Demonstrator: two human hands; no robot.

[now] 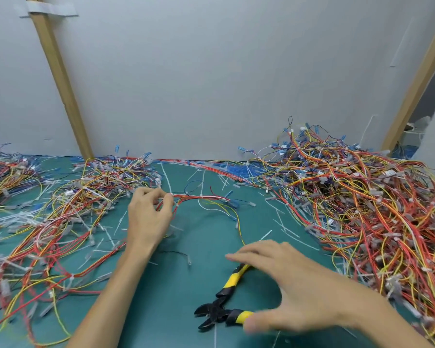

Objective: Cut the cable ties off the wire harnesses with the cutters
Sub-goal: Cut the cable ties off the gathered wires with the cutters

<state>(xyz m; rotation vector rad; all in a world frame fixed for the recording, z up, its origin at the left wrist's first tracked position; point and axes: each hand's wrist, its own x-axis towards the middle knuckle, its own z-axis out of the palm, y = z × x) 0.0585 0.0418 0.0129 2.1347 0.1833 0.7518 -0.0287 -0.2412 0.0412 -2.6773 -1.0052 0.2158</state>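
A person at a green tabletop point(166, 285) reaches for cutters while holding one wire harness.

Nearest, the right hand point(294, 287) is spread wide, fingers straight and holding nothing, over the cutters point(221, 310) lying on the tabletop; whether it touches them I cannot tell. The cutters' black nose points to the person's left, jaws parted. Their yellow-and-black handles splay back under the fingers and thumb, so the right hand is much the nearer and likely need only close. Beyond, the left hand point(147, 214) pinches a red wire harness point(201, 197) that runs out to the right. Loose white cable ties point(119, 222) lie about. Farther back, tangled heaps of harnesses point(362, 197) rise against a plain grey wall point(211, 84). No writing can be read.
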